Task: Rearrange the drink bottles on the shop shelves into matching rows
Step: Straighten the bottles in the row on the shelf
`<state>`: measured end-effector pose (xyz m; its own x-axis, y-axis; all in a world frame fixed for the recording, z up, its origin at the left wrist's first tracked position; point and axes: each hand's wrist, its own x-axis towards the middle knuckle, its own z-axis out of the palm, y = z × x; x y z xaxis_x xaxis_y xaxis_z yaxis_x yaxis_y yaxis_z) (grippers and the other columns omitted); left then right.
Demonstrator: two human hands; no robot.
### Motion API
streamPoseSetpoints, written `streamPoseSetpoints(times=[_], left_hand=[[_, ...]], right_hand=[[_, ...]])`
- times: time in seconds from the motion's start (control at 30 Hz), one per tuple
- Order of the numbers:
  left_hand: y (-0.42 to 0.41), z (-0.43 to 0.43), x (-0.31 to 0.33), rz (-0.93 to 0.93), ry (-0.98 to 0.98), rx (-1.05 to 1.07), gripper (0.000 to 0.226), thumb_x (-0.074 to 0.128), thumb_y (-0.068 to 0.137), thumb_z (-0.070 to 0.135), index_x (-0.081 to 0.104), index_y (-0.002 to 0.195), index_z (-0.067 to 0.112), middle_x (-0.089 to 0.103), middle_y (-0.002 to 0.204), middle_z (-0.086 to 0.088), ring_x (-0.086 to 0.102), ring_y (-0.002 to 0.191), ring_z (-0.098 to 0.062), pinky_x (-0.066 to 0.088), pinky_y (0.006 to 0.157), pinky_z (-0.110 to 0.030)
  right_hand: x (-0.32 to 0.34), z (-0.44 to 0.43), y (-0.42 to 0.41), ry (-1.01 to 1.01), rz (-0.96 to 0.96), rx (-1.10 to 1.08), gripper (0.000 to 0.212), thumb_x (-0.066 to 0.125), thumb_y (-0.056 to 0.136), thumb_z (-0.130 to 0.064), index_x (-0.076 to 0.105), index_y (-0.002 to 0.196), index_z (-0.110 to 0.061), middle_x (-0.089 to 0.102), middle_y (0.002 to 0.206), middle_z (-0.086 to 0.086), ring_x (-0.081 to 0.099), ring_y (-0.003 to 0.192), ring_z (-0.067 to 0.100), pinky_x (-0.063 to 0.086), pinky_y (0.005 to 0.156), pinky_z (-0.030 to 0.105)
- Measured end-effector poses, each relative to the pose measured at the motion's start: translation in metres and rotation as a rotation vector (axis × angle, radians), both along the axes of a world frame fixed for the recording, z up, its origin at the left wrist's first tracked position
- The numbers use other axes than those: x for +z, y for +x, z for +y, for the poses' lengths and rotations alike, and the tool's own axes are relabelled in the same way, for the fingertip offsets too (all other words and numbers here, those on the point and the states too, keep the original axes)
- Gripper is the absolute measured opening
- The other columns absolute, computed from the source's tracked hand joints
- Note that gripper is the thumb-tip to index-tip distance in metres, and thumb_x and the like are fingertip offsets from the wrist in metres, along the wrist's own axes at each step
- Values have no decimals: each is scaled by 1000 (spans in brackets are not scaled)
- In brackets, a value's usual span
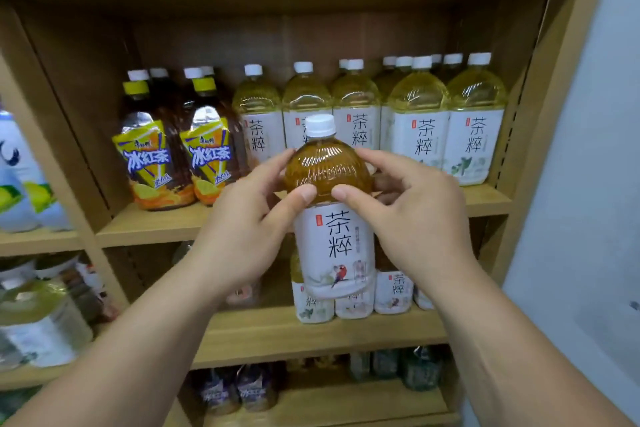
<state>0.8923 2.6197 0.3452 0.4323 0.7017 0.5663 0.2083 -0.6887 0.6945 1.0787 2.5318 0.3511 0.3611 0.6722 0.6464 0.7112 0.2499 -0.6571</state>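
Both hands, left hand (242, 218) and right hand (412, 208), grip an upright clear plastic bottle of amber tea with white cap and label (329, 212), held before the wooden shelf (156, 222) of pale yellow tea bottles (419, 115).

Views: one, head-worn, wide-angle.
Position: at the person's head, before the wooden shelf unit (156, 229).
Facing: forward and somewhat down; lower shelves seen from above.
Nearness: close; left hand (242, 229), right hand (419, 218) and bottle (332, 243) fill frame centre, forearms entering from the bottom corners.
Right edge: pale wall (588, 149) beside the unit.
Distortion: shelf lines splay toward the borders.
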Motion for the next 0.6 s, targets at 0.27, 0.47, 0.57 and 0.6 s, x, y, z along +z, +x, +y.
streamPoseSetpoints(times=[0.27,0.47,0.57,0.6], left_hand=[[10,61,44,-6,48,92,68,51,93,61,36,155,38,62,139,12,59,128,-9,50,107,-47],[20,90,39,-34,1,118,54,51,106,37,34,158,34,62,133,16,62,117,1,54,103,-42],[18,95,37,-1,15,154,57,50,106,39,31,159,39,64,126,15,62,115,-2,54,103,-41],[15,94,32,8,14,148,57,51,106,38,31,158,41,66,128,13,62,117,-4,54,103,-40]], right_hand=[[39,60,-10,17,-92,19,80,88,79,-40,51,150,-34,71,119,-11,67,102,6,58,89,28],[25,105,-8,-33,-121,-6,89,86,80,-41,36,154,-42,57,132,-14,58,119,11,55,100,36],[22,120,-3,-63,-114,14,88,82,84,-39,31,155,-44,55,138,-12,58,120,11,57,99,39],[21,124,-2,-76,-104,17,88,81,86,-38,29,156,-46,54,140,-11,57,121,12,57,99,42]])
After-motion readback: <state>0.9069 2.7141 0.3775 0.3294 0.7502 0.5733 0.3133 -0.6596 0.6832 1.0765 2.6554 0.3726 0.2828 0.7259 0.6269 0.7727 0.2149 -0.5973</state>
